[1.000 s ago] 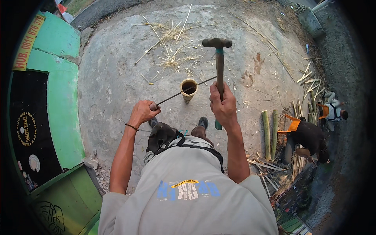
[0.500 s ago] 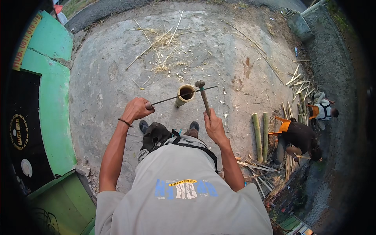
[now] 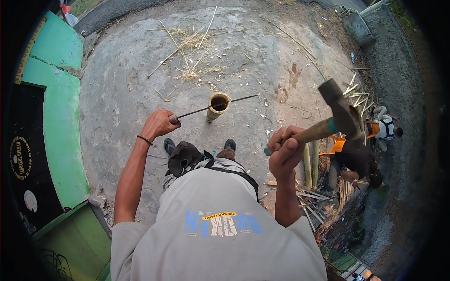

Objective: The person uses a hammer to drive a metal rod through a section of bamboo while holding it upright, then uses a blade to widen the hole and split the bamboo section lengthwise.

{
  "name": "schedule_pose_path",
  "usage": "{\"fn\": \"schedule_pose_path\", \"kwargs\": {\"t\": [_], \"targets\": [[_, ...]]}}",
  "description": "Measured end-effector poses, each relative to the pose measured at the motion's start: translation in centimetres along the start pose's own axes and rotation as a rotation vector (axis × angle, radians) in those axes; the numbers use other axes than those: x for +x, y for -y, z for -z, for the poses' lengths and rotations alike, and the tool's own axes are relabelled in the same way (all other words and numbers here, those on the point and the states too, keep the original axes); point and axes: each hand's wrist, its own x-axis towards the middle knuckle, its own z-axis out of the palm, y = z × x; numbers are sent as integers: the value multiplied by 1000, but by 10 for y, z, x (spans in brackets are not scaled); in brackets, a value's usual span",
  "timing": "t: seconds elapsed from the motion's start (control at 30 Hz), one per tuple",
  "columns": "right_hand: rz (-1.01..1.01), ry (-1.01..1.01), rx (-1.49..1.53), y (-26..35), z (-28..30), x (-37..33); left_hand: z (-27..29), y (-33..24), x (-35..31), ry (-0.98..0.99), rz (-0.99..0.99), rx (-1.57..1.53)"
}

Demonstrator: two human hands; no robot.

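Note:
My left hand [image 3: 160,123], a beaded band at its wrist, is closed round the handle of a long thin dark-bladed knife [image 3: 194,112]. The blade lies across the top of an upright hollow bamboo section [image 3: 213,113], and its tip sticks out past the far side. Raised to the right, my right hand [image 3: 286,152] grips the wooden handle of a hammer [image 3: 316,131]. Its metal head is up and well apart from the blade. The bamboo stands on the ground in front of my feet.
Split strips and shavings [image 3: 190,42] litter the concrete ahead. On the right are bamboo poles [image 3: 307,167], a pile of strips [image 3: 314,199], and two people seated on orange chairs, the nearer a person in dark clothing [image 3: 354,159]. A green wall [image 3: 58,136] runs along the left.
My right hand has lifted the hammer off the blade, up and to the right. My left hand still holds the knife across the bamboo, and the view has shifted slightly.

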Motion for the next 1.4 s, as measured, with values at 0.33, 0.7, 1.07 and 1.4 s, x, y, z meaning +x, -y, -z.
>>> {"fn": "schedule_pose_path", "kwargs": {"t": [0.33,0.7,1.07,1.4], "targets": [[-533,229,-381,-60,-5,-23,0,-2,9,-36,-54,49],[-185,71,-432,-63,-15,-35,4,6,10,-20,-26,41],[-320,65,-15,32,-10,22,8,3,1,10,11,89],[-448,367,-672,-128,-16,-76,14,1,-21,-9,-15,81]]}}
